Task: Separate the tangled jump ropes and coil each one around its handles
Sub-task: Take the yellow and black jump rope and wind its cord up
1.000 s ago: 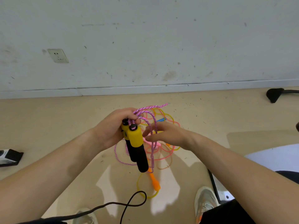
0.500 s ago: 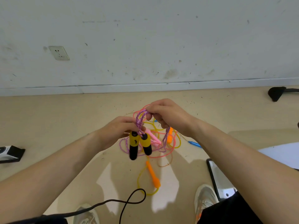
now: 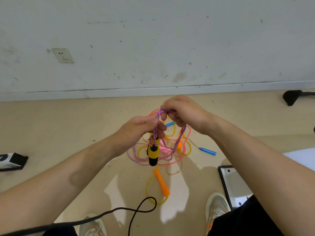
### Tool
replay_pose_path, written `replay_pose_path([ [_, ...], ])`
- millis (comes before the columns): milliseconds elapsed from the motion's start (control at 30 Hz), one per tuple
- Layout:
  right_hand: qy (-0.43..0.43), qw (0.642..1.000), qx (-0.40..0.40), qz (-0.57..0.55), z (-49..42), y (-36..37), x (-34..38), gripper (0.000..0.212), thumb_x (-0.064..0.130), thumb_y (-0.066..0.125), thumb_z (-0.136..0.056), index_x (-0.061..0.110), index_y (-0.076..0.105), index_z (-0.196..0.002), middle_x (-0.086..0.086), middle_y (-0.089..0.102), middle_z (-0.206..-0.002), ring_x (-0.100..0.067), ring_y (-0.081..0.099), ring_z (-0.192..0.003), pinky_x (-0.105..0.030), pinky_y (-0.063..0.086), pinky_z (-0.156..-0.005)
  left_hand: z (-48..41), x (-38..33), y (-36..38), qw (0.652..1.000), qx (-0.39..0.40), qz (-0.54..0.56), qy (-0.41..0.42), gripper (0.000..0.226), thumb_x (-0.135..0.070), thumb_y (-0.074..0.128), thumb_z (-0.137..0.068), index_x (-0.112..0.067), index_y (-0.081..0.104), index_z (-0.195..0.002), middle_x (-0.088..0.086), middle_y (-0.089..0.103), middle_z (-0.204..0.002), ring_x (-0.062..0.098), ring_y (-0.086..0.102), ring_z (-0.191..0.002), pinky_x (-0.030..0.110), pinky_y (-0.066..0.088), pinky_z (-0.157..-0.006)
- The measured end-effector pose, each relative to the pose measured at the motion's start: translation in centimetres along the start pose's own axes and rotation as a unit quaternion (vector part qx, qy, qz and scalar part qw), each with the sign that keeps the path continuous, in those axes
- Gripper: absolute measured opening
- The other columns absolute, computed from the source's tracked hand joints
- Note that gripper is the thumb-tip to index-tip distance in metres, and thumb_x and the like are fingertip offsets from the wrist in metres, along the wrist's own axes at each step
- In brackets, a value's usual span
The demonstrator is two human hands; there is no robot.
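Observation:
My left hand pinches several strands of the purple braided rope just above its yellow-and-black handles, which hang below my fingers. My right hand grips a bunch of the same purple rope higher up, and a loop drops from it to the floor. Under both hands lies a tangle of pink rope and yellow rope with an orange handle and a blue handle. A second blue handle shows between my hands.
A black cable curls across the floor near my shoes. A black-and-white box lies at the left, a flat metal plate at the right, a black chair foot by the wall.
Both hands have risen and moved away from me with the purple rope. The handles now hang lower from my left hand, seen more end-on.

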State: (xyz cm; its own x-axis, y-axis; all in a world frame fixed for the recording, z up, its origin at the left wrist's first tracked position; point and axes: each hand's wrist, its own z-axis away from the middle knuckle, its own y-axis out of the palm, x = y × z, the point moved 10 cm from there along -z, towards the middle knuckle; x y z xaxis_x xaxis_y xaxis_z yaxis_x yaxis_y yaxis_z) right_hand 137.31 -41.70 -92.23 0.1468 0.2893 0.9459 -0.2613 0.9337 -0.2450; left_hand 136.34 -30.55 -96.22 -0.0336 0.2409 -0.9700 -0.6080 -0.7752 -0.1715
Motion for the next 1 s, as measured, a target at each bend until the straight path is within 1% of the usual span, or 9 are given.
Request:
replay_pose_path([
  [67, -0.004, 1.000, -0.015, -0.021, 0.0, -0.6, 0.0, 0.035, 0.018, 0.051, -0.096, 0.009, 0.057, -0.062, 0.004, 0.029, -0.049, -0.015, 0.021, -0.046, -0.026, 0.019, -0.046, 0.2, -0.4, 0.0, 0.999, 0.006, -0.033, 0.019, 0.033, -0.028, 0.045, -0.104, -0.008, 0.068, -0.091, 0.008, 0.073, -0.091, 0.021, 0.066, -0.093, 0.040, 0.048, -0.089],
  [167, 0.000, 0.996, -0.036, -0.079, -0.2, -1.3, -0.5, 0.034, 0.018, 0.050, -0.096, 0.008, 0.055, -0.063, 0.004, 0.026, -0.049, -0.013, 0.019, -0.045, -0.024, 0.018, -0.044, 0.5, -0.7, 0.4, 0.999, 0.012, -0.033, 0.025, 0.033, -0.033, 0.045, -0.100, -0.012, 0.065, -0.085, 0.009, 0.074, -0.085, 0.040, 0.065, -0.104, 0.058, 0.045, -0.094],
  [233, 0.005, 0.995, -0.050, -0.090, -0.4, -1.6, -1.0, 0.034, 0.018, 0.051, -0.096, 0.008, 0.055, -0.064, 0.003, 0.025, -0.050, -0.013, 0.019, -0.044, -0.025, 0.017, -0.045, 0.6, -0.6, 1.0, 0.999, 0.031, -0.024, 0.019, 0.030, -0.031, 0.046, -0.101, -0.012, 0.065, -0.087, 0.005, 0.071, -0.079, 0.044, 0.063, -0.106, 0.061, 0.044, -0.094],
  [400, 0.013, 0.997, -0.068, -0.033, -0.7, -2.1, -2.4, 0.033, 0.023, 0.054, -0.098, 0.012, 0.058, -0.067, 0.008, 0.031, -0.049, -0.012, 0.024, -0.047, -0.028, 0.022, -0.049, 0.7, 0.4, 1.1, 0.998, 0.051, 0.031, -0.019, 0.034, -0.025, 0.048, -0.097, -0.001, 0.066, -0.081, -0.004, 0.070, -0.085, 0.037, 0.066, -0.109, 0.046, 0.051, -0.093],
  [533, 0.024, 0.995, -0.094, 0.011, -0.8, -2.6, -3.6, 0.024, 0.030, 0.062, -0.097, 0.014, 0.062, -0.078, 0.010, 0.042, -0.055, -0.010, 0.034, -0.050, -0.028, 0.030, -0.051, 0.5, 0.2, 0.1, 0.993, 0.013, 0.112, -0.026, 0.028, -0.015, 0.043, -0.101, -0.002, 0.062, -0.086, 0.000, 0.065, -0.073, 0.028, 0.068, -0.102, 0.027, 0.053, -0.082],
  [633, 0.050, 0.995, -0.083, -0.009, -0.6, -1.3, -4.9, 0.012, 0.023, 0.064, -0.095, 0.013, 0.060, -0.091, 0.004, 0.047, -0.056, -0.011, 0.033, -0.046, -0.024, 0.026, -0.046, 0.4, -0.1, -1.3, 0.985, -0.042, 0.163, -0.026, 0.028, -0.011, 0.040, -0.104, -0.005, 0.062, -0.087, 0.002, 0.067, -0.072, 0.023, 0.067, -0.100, 0.027, 0.054, -0.082],
  [767, 0.077, 0.995, -0.045, -0.037, -0.1, 2.1, -5.6, 0.012, 0.020, 0.056, -0.099, 0.014, 0.054, -0.088, -0.003, 0.053, -0.060, -0.010, 0.035, -0.038, -0.021, 0.029, -0.042, 0.3, 0.1, -2.8, 0.973, -0.116, 0.199, -0.016, 0.025, -0.012, 0.041, -0.104, -0.005, 0.065, -0.097, 0.001, 0.076, -0.082, 0.012, 0.069, -0.084, 0.022, 0.054, -0.079],
  [900, 0.084, 0.995, -0.035, -0.041, 0.5, 4.3, -5.3, 0.016, 0.020, 0.052, -0.100, 0.016, 0.053, -0.084, -0.005, 0.056, -0.063, -0.013, 0.041, -0.040, -0.023, 0.035, -0.043, 0.5, 0.7, -3.3, 0.967, -0.151, 0.204, -0.023, 0.024, -0.014, 0.044, -0.104, -0.007, 0.067, -0.105, 0.002, 0.077, -0.100, 0.013, 0.071, -0.090, 0.026, 0.055, -0.083],
  [1000, 0.082, 0.995, -0.034, -0.055, 0.6, 5.2, -4.9, 0.013, 0.016, 0.049, -0.099, 0.013, 0.054, -0.088, -0.006, 0.056, -0.063, -0.015, 0.040, -0.042, -0.022, 0.037, -0.043, 0.7, 0.9, -3.9, 0.972, -0.172, 0.159, -0.012, 0.022, -0.012, 0.049, -0.103, -0.008, 0.066, -0.116, 0.001, 0.076, -0.109, 0.009, 0.071, -0.094, 0.018, 0.054, -0.077],
])
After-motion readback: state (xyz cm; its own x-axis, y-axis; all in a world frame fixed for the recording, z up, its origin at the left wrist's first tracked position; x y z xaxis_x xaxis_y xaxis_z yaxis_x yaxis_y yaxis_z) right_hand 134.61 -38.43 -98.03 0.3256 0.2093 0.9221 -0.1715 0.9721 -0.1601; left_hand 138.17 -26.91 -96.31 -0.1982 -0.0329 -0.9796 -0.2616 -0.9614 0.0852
